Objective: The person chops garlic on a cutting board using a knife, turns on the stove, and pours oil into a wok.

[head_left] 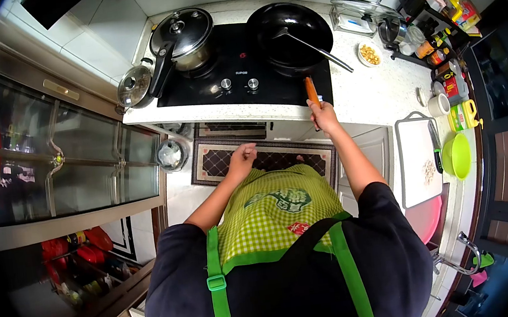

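My right hand is wrapped round the brown wooden handle of a black wok on the right side of the stove. Inside the wok lies a metal spatula, its handle sticking out over the right rim. In front of the apron, my left hand hangs with its fingers curled inward; nothing shows in it. A pressure cooker with its lid on stands on the left of the black cooktop.
A small lidded pot is left of the stove. Right of it stand a bowl of chopped food, bottles, a cutting board with a knife, and a green bowl. A glass-fronted cabinet borders the left.
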`<state>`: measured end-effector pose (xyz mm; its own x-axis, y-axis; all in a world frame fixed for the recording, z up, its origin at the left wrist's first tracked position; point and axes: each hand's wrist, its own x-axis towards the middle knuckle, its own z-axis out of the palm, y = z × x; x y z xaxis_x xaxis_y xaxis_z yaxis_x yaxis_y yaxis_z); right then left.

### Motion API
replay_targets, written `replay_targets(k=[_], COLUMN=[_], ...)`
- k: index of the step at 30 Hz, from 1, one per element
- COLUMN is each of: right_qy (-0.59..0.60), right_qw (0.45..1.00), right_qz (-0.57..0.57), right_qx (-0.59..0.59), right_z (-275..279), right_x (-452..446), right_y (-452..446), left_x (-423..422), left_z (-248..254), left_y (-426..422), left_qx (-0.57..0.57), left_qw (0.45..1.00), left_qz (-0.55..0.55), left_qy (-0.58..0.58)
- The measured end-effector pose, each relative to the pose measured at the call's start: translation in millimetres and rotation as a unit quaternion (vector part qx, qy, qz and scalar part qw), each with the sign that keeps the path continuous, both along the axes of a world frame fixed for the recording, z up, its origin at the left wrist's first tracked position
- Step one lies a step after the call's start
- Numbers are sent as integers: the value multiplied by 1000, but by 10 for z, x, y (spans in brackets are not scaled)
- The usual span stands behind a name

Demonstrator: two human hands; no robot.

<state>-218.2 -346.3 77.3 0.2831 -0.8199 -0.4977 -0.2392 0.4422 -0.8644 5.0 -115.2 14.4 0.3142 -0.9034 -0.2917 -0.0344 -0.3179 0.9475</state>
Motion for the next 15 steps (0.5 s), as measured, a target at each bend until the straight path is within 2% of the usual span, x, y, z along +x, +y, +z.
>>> replay_targets(k=[9,15], right_qy=[25,-39], right_qw=[999,994], right_qz=[-37,-91], right_qx=[3,56], right_z=[115,126], right_x=[125,253], right_y=[214,349], left_x=[-17,-159], left_z=[-28,32], left_y=[-218,-403], left_qx=[-7,-18], left_qw=[999,997], left_qz=[-40,-75], left_qy=[-22,28])
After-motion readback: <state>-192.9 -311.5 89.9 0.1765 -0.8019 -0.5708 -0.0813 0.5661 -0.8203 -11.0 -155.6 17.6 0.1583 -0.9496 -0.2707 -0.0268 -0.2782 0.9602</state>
